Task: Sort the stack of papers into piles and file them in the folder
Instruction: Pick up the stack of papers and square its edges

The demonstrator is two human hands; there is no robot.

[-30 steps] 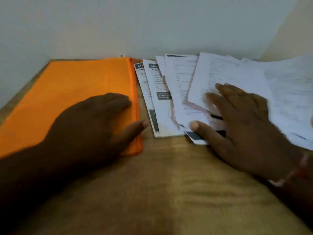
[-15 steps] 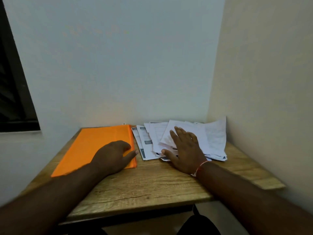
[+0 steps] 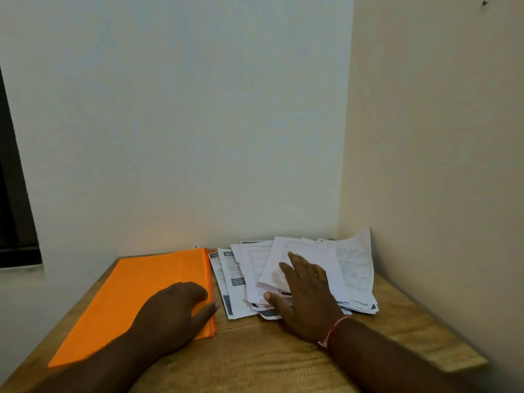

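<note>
The fanned stack of papers [image 3: 314, 249] lay just right of the orange folder [image 3: 147, 290] on the wooden worktop [image 3: 269, 355]. The right hand [image 3: 309, 296] rested on the papers, its grip spread flat. The left hand [image 3: 175, 310] rested on the folder's right edge, its grip loosely curled, apparently holding nothing.

left hand [image 3: 175, 310]: bare, as I see it
right hand [image 3: 307, 299]: bare, just beyond the bracelet [image 3: 332, 331]
bracelet: thin red-and-white thread, pale knot
forearms [image 3: 397, 361]: I see both bare behind the bracelet
</note>
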